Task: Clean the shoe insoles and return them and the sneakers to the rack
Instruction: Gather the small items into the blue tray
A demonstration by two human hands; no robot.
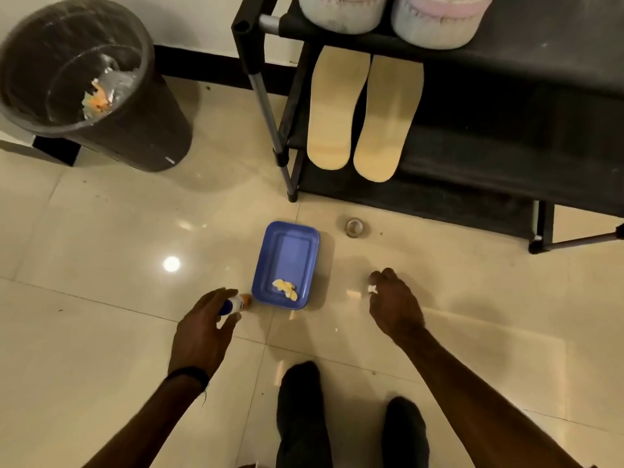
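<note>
Gripping a small bottle (234, 304) just beside the blue tray (270, 265), the left hand (202, 329) could knock it over, while a white scrap (372, 289) is pinched by the right hand (395, 302).

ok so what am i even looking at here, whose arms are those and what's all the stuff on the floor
There is one picture, taken by a camera worn on a person's head, looking down at a tiled floor. The two arms are that person's own. The left hand holds a small blue-and-white bottle. The right hand pinches a small white scrap. Between them a blue tray sits on the floor with a yellowish wad in it. Ahead, a black shoe rack carries two tan insoles leaning on a lower shelf and pale sneakers on top. A lined bin stands to the left.
</note>
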